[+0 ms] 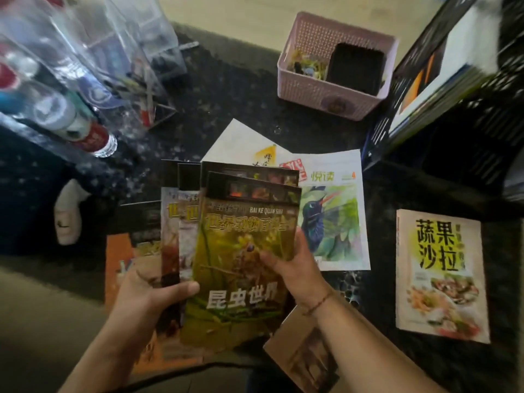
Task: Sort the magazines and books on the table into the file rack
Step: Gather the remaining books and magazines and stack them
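Observation:
I hold a fanned stack of several animal encyclopedia magazines (241, 251) above the dark table (226, 95); the top one has a green insect cover. My left hand (147, 296) grips the stack's lower left edge, thumb on the top cover. My right hand (295, 268) grips the right edge, thumb on the cover. Beneath lie a hummingbird magazine (337, 222), a white booklet (241, 143), an orange magazine (119, 268) and a brown book (303, 353). A salad cookbook (439, 276) lies flat at the right. The black file rack (453, 114) at the upper right holds several books.
A pink basket (334, 89) with small items and a black box stands at the back. A clear plastic organiser (85, 66) with bottles fills the upper left. A white object (69, 214) lies at the left. The table's near edge runs along the lower left.

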